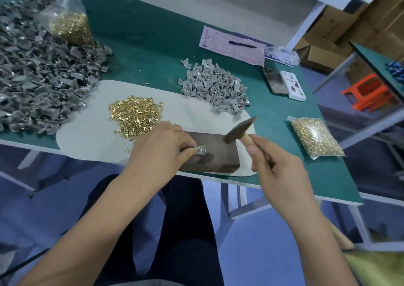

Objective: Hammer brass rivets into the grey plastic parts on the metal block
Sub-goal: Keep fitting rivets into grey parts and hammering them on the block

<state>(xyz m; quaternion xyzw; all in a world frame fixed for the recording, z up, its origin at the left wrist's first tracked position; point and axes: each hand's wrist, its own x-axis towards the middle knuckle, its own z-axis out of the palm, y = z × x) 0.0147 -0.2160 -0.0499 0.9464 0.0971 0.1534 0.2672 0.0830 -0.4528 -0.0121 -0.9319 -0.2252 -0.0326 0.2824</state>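
Note:
A dark metal block (218, 156) lies on a pale mat (91, 137) at the table's near edge. My left hand (159, 150) pinches a small grey plastic part (201, 149) with a brass rivet in it, held down on the block's left side. My right hand (273, 165) grips the wooden handle of a hammer (239, 130); its blurred head hangs above the block, to the right of the part. A loose heap of brass rivets (134, 115) sits on the mat behind my left hand. A pile of light grey parts (216, 89) lies further back.
A large heap of darker grey parts (37, 73) fills the table's left. Two bags of rivets stand at back left (70, 23) and at right (314, 137). Papers with a pen (240, 45), a phone (275, 82) and a white box (293, 86) lie at back right.

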